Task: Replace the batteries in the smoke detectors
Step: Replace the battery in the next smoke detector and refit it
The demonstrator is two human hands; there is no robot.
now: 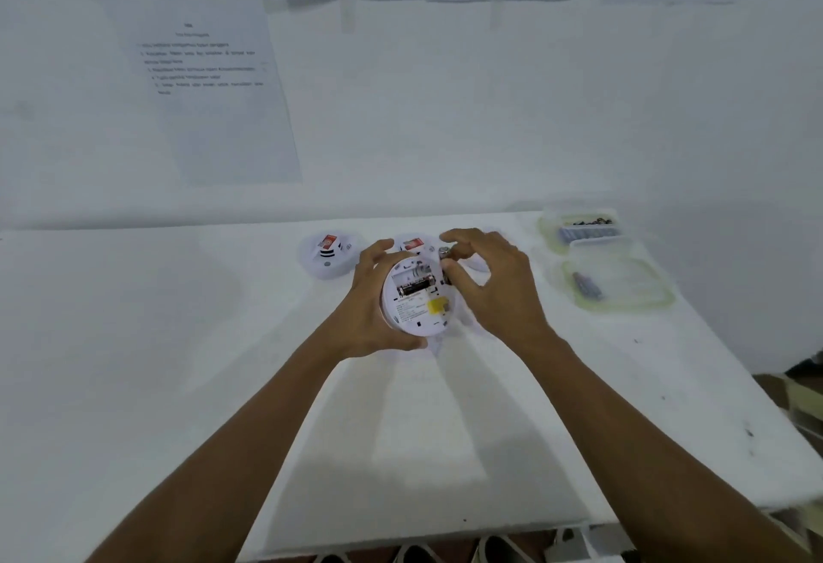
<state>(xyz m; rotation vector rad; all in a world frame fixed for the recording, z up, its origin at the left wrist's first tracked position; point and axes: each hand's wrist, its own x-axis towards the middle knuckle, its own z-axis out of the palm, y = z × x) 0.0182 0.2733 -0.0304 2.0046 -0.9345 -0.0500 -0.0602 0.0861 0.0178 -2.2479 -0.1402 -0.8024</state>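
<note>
My left hand (372,300) grips a round white smoke detector (418,311) from its left side, its back facing me above the table. The battery bay is uncovered and one black battery (416,285) lies in it; a yellow label sits below the bay. My right hand (487,284) pinches a second battery (445,253) between thumb and fingers at the detector's upper right edge. Two more white detectors stand on the table behind: one (327,255) at the left and one (414,245) partly hidden by my hands.
Two clear plastic containers sit at the right: the far one (579,226) holds several batteries, the near one (619,280) holds a few. The white table (178,362) meets a white wall with taped paper sheets (213,95). The table's right edge drops off near a dark object.
</note>
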